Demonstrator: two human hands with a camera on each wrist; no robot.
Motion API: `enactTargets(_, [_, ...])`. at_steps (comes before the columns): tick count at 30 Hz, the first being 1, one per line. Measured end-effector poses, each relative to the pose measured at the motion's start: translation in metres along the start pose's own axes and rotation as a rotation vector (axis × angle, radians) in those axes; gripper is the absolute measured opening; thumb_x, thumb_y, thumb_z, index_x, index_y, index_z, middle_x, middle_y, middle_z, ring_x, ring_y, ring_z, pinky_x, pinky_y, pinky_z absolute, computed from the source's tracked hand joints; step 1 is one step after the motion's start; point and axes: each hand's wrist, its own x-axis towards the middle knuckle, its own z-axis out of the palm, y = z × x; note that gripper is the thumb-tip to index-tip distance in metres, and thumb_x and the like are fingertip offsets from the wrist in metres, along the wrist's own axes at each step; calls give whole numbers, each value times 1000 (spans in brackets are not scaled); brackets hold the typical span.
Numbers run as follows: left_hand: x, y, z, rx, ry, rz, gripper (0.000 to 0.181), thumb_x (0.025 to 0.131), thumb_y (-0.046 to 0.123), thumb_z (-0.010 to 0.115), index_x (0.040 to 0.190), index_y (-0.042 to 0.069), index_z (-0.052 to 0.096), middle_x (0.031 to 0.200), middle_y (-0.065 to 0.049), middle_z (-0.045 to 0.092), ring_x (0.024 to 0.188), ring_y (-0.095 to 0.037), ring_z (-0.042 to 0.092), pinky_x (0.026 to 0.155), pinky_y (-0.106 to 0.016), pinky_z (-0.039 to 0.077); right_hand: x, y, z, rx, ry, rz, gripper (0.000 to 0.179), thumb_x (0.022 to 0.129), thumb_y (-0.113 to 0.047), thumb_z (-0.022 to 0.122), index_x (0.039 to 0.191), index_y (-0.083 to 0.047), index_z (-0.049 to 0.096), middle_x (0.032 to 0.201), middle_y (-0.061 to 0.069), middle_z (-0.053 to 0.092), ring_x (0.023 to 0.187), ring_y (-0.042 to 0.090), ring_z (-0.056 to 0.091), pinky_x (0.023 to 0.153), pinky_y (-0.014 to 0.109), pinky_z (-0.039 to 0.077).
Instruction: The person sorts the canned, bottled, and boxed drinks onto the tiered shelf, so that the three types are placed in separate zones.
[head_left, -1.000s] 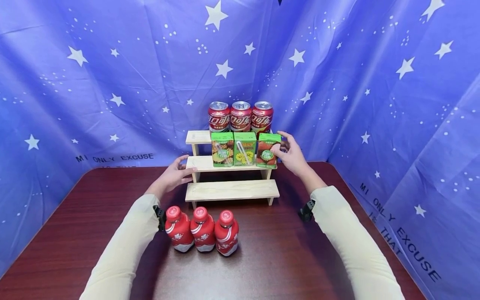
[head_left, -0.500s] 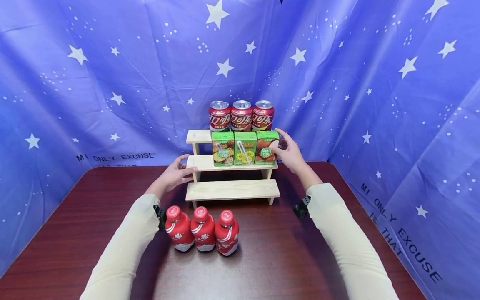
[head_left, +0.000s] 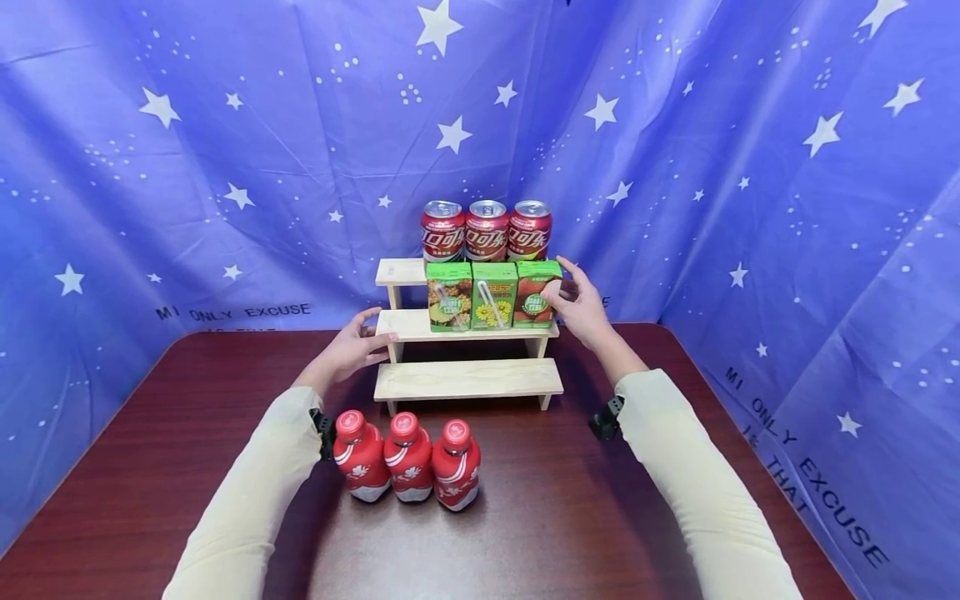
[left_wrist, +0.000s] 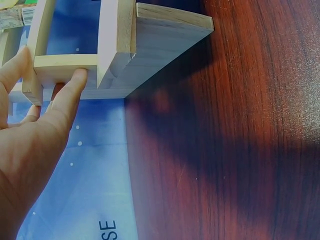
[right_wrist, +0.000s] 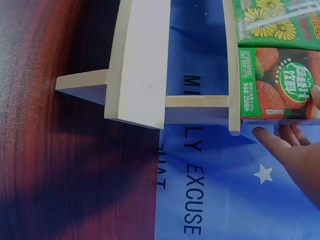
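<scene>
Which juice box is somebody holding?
The strawberry box at the right end: the right hand grips it. No hand touches the flower box or left box.

Losing the bases of the cola cans (head_left: 487, 233) behind the juice boxes (head_left: 493, 298). Missing part of the left hand (left_wrist: 30, 145) at its wrist view's left edge, and of the right hand (right_wrist: 302, 160) at its view's right edge. Losing both sleeves (head_left: 240, 504) past the head view's bottom. Failing to read marks on the red caps (head_left: 405, 427).
</scene>
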Motion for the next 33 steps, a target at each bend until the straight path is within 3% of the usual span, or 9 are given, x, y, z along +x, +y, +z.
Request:
enactTargets(8, [2, 1, 2, -2, -7, 7, 77, 93, 6, 55, 151, 15, 5, 141, -24, 26, 121, -30, 44, 107, -45, 42, -15, 4, -10, -43, -54, -12, 74, 89, -21, 64, 149, -15, 21, 140, 24, 38, 128, 38, 43, 103, 50, 44])
enactTargets(19, [2, 3, 0, 3, -11, 6, 77, 94, 6, 53, 151, 16, 2, 139, -22, 27, 126, -34, 40, 108, -46, 40, -44, 9, -27, -141, -113, -65, 60, 91, -24, 62, 142, -8, 36, 136, 23, 44, 122, 40, 49, 100, 53, 46])
enactTargets(28, [-3, 0, -3, 20, -18, 39, 86, 88, 15, 66, 150, 10, 7, 140, -27, 28, 112, -25, 50, 100, -41, 49, -71, 11, -18, -131, -176, -91, 55, 89, -20, 64, 137, -6, 41, 129, 25, 51, 116, 37, 55, 95, 46, 50])
enactTargets(33, [1, -2, -2, 11, -15, 22, 80, 91, 10, 59, 150, 12, 5, 143, -27, 26, 120, -32, 45, 104, -44, 45, -86, 13, -10, -124, -213, -141, 53, 88, -15, 66, 135, -4, 44, 125, 25, 53, 113, 41, 55, 91, 44, 52])
